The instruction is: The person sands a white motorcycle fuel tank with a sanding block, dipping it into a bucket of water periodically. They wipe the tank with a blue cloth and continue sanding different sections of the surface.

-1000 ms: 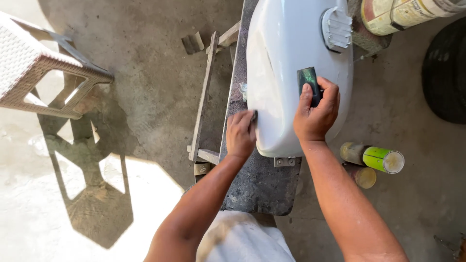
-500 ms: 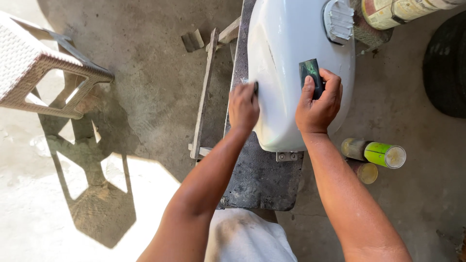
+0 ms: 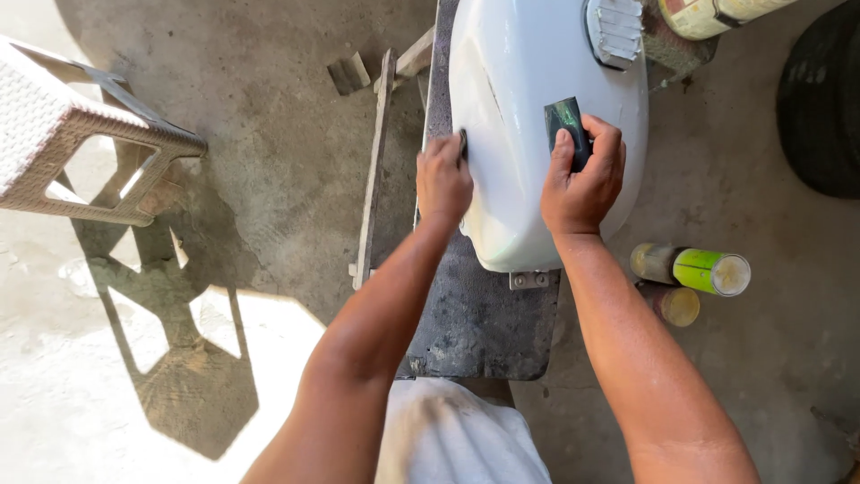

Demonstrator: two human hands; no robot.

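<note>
A white motorcycle fuel tank (image 3: 520, 81) lies on a dark board (image 3: 479, 323). My right hand (image 3: 584, 179) presses a small dark green sanding block (image 3: 566, 125) flat against the tank's top surface. At the tank's left side, my left hand (image 3: 442, 179) rests with its fingers curled against the tank's edge. The block's lower half is hidden under my fingers. A ribbed white cap (image 3: 614, 32) sits at the tank's far end.
A beige plastic stool (image 3: 63, 134) stands at the left on the concrete floor. A wooden frame (image 3: 376, 161) runs beside the board. A green-banded spray can (image 3: 694, 269) and a small tin (image 3: 674, 305) lie at the right, a black tyre (image 3: 822, 99) beyond.
My right hand has slid the sanding block a little farther up the tank, and my left hand has moved up along the tank's left edge.
</note>
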